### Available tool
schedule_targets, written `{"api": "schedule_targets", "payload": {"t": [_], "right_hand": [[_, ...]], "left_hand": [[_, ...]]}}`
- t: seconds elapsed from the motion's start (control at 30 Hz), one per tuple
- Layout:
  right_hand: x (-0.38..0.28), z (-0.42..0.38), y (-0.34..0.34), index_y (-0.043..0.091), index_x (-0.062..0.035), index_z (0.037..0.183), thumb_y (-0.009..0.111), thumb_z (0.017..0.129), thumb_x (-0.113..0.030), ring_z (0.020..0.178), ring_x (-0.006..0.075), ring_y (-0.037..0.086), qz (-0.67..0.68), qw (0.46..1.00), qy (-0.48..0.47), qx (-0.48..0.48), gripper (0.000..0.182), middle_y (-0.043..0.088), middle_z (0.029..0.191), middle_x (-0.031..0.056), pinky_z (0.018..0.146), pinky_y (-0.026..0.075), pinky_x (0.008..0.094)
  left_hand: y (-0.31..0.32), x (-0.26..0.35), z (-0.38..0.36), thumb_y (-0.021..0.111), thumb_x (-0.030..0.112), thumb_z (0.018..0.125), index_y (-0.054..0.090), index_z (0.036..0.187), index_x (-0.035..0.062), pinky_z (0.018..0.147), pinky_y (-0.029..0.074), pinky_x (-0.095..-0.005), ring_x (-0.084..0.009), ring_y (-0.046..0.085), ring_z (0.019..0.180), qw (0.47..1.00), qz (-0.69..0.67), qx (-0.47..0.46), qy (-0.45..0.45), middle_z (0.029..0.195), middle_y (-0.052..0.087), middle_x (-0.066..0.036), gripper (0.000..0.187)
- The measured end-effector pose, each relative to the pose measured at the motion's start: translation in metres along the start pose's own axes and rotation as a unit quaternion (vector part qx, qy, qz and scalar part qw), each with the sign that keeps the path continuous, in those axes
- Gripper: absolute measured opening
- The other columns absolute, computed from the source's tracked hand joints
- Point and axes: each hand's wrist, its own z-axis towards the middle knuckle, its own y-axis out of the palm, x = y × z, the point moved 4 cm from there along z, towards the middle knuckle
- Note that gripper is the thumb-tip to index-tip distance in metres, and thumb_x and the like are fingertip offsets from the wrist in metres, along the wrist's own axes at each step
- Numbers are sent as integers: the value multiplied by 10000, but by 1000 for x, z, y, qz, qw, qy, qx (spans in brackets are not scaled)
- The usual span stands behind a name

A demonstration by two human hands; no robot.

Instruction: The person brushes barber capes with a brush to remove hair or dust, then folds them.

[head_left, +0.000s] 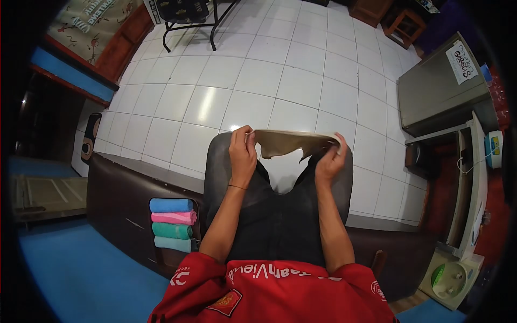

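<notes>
A beige-brown cloth [285, 142] with a ragged lower edge is stretched between my two hands, above my knees. My left hand [243, 151] pinches its left end, fingers closed. At the other end my right hand [330, 159] grips the right corner, where the cloth folds over the fingers. On the dark seat to my left lies a tray [199, 212] with several rolled cloths: a blue one [171, 205], a pink one [174, 217], a green one [172, 230] and a light teal one [173, 244].
I sit on a dark brown bench [121, 183]. White floor tiles [258, 75] spread ahead. A black chair [186, 13] stands at the top left. To the right are a grey metal cabinet [431, 86], an open shelf [468, 183] and a pale device [451, 279].
</notes>
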Motion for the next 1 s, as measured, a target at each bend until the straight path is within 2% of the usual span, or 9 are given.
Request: {"api": "schedule_targets", "payload": {"t": [0.1,0.17,0.23,0.37,0.5,0.57,0.63,0.77,1.0], "right_hand": [[50,-20,14,573,-4,1228,434,943,16,761,153,644,-67,925,252,-276,318,668,1010,124,717,528,294],[19,-17,18,592,-13,1216,434,917,34,743,165,653,-68,944,212,-244,342,677,978,125,704,528,296],[-18,-9,13,610,-28,1209,418,952,-34,671,125,639,-55,986,-61,-142,320,674,832,75,594,496,271],[32,-26,17,613,-28,1201,427,923,32,700,130,629,-75,944,189,-261,339,663,874,82,618,489,265],[-22,-6,12,617,-15,1192,447,932,-1,727,152,657,-80,987,-86,-114,311,686,834,104,652,515,279],[-2,-15,11,613,-14,1195,452,926,1,739,155,660,-79,986,-85,-120,313,688,820,106,663,519,282],[26,-26,20,613,-15,1195,458,943,-5,745,151,657,-90,940,179,-277,296,690,878,105,668,513,277],[-1,-14,20,621,-6,1187,473,964,-49,720,133,653,-40,980,33,-193,271,694,857,94,657,507,273],[25,-24,25,633,1,1150,471,958,-61,710,117,642,-22,950,149,-274,259,686,854,69,635,507,260]], "left_hand": [[2,-4,-11,576,82,943,573,1012,-6,610,492,-329,-229,626,669,997,-14,-42,-66,771,628,-129,112],[9,-11,-14,550,92,971,565,1008,-3,558,494,-293,-145,639,637,966,-112,-98,-212,779,639,-94,103],[3,1,-8,539,95,984,566,998,-11,542,490,-252,-90,632,631,972,-139,-64,-177,773,634,-71,110],[26,-52,-30,575,83,961,582,993,-12,538,479,-224,-85,633,676,943,-219,-119,-222,820,638,-52,100],[8,-26,-14,595,76,948,593,1004,-2,566,480,-207,-89,628,700,949,-178,-99,-242,886,646,-50,95],[12,-33,-24,599,72,945,597,1010,3,587,483,-203,-87,627,715,933,-197,-112,-278,917,649,-52,95],[18,-46,-27,598,71,946,606,1018,18,635,492,-211,-90,636,776,907,-231,-136,-326,954,643,-44,90],[16,-43,-24,600,78,948,607,1019,31,688,498,-217,-98,640,842,913,-236,-108,-313,958,641,-36,85],[22,-47,-27,626,96,936,601,1007,38,722,504,-225,-116,641,872,875,-304,-153,-344,946,641,-36,95]]}}
